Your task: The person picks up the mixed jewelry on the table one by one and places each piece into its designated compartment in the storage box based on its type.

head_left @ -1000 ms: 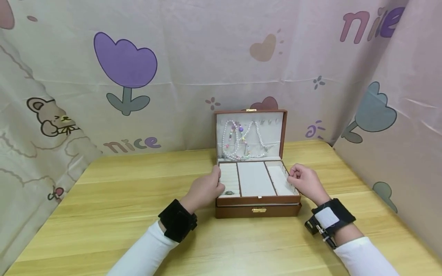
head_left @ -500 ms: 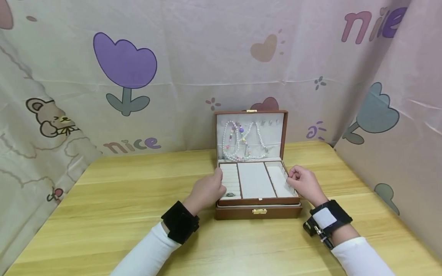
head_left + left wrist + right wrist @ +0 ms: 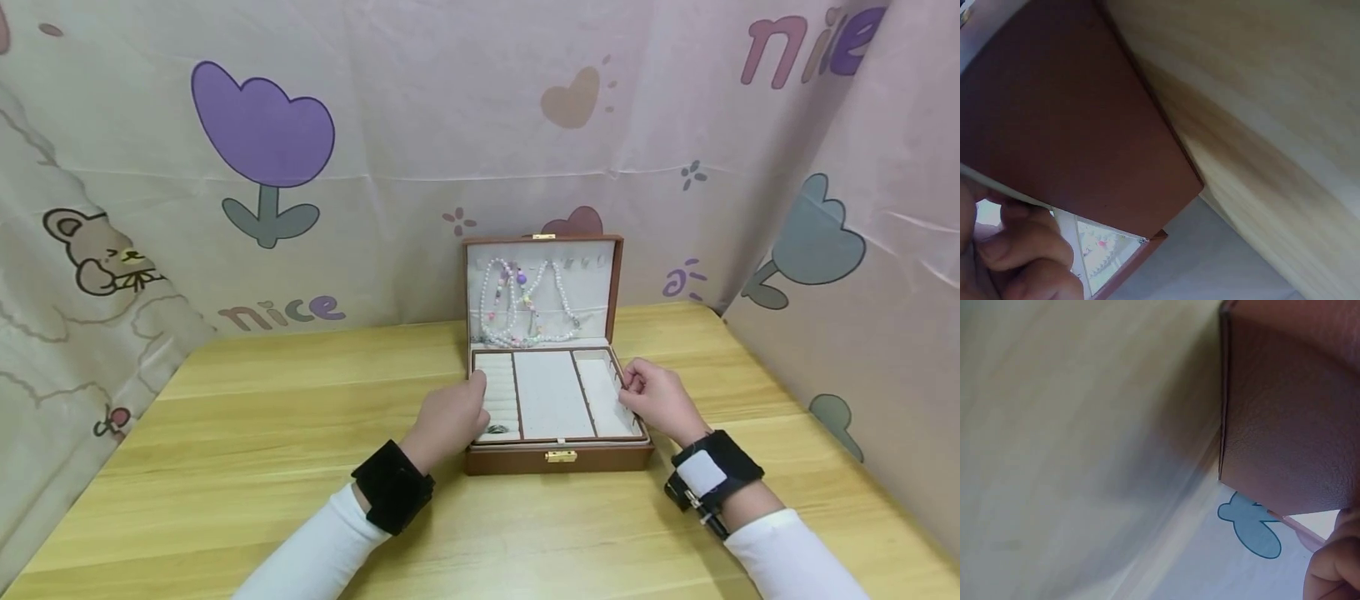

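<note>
A brown jewelry box [image 3: 600,462] stands with its lid upright on the table. Its white-lined tray [image 3: 553,396], split into three compartments, sits low in the box, its rim nearly level with the box edge. My left hand [image 3: 450,421] pinches the tray's left side, its curled fingers reaching over the wall in the left wrist view. On the opposite side, my right hand [image 3: 660,402] pinches the tray's right rim between thumb and fingers. A small dark ring-like piece [image 3: 497,429] lies at the front of the left compartment, which has padded rolls.
White beaded necklaces [image 3: 512,340] hang inside the raised lid [image 3: 600,292]. A gold clasp [image 3: 561,457] is on the box front. The wooden table [image 3: 262,467] extends around the box, with a printed curtain [image 3: 420,100] behind and at both sides.
Both hands have lowered the tray into the box; its brown front wall, visible above the box edge before, has sunk out of sight.
</note>
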### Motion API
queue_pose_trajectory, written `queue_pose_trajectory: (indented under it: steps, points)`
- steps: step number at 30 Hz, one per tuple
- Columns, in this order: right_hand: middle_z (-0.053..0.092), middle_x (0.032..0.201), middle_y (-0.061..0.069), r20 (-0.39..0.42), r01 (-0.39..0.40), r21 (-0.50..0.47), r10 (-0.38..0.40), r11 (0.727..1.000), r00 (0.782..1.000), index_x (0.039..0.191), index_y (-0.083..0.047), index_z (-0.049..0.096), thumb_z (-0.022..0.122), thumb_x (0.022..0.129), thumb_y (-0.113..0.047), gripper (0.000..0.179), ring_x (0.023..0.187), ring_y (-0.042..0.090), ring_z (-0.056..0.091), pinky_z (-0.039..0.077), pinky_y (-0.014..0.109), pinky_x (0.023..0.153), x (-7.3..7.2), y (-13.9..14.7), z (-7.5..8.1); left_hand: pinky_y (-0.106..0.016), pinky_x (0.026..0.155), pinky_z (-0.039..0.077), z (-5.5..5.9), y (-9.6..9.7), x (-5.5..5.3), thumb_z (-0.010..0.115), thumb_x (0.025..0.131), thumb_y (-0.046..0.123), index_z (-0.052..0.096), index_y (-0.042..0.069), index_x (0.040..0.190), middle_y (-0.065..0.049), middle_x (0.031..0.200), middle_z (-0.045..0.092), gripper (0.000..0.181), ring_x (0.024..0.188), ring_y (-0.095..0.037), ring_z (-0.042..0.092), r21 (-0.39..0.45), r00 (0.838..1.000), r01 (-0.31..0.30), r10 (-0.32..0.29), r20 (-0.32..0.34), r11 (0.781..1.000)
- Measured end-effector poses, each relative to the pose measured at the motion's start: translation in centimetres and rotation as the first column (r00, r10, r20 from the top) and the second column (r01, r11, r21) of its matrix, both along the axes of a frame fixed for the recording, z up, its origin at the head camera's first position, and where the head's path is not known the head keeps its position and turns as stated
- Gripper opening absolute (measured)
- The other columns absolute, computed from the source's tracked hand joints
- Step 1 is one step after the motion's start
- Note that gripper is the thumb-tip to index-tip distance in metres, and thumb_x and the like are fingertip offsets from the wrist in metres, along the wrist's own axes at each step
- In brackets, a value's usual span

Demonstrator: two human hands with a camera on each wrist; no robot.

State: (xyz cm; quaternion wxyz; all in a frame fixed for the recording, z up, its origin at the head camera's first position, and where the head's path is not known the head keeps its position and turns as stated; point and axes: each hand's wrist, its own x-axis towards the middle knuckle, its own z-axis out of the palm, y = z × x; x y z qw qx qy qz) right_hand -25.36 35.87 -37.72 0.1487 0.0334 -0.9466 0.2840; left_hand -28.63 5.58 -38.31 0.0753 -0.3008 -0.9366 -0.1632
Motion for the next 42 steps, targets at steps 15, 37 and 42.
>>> queue_pose_trajectory:
  steps: [15, 37, 42]
  points:
    - [0.061, 0.099, 0.022, 0.272, -0.035, -0.017, 0.038, 0.999, 0.962, 0.121, 0.006, 0.047, 0.057, 0.089, -0.022, 0.044, 0.072, 0.023, 0.06, 0.052, 0.033, 0.063, -0.8, 0.8, 4.0, -0.03, 0.068, 0.05, 2.2, -2.2, -4.0, 0.047, 0.091, 0.02, 0.051, 0.009, 0.116, -0.005, 0.103, 0.06, 0.027, 0.083, -0.018, 0.058, 0.456, 0.968, -0.199, 0.1, 0.231, 0.867]
    - [-0.006, 0.152, 0.026, 0.388, -0.11, -0.361, 0.257, 0.926, 0.885, 0.146, -0.003, -0.012, 0.036, 0.075, 0.01, 0.087, 0.14, 0.043, 0.001, 0.028, 0.041, 0.092, -7.5, 0.0, 6.6, -0.038, 0.119, 0.006, 3.6, 0.1, -8.7, 0.031, 0.096, 0.022, 0.002, 0.008, 0.148, -0.004, 0.157, 0.004, 0.061, 0.145, -0.02, 0.006, 0.66, 0.839, -0.232, -0.197, 0.507, 0.714]
    - [-0.006, 0.152, 0.027, 0.388, -0.092, -0.36, 0.238, 0.929, 0.89, 0.145, -0.001, -0.012, 0.035, 0.074, 0.01, 0.086, 0.141, 0.043, 0.002, 0.028, 0.041, 0.093, -7.2, 0.6, 6.3, -0.038, 0.119, 0.007, 3.1, 0.2, -8.6, 0.03, 0.09, 0.011, 0.009, 0.008, 0.148, -0.004, 0.157, 0.007, 0.062, 0.145, -0.022, 0.01, 0.677, 0.841, -0.216, -0.217, 0.495, 0.704]
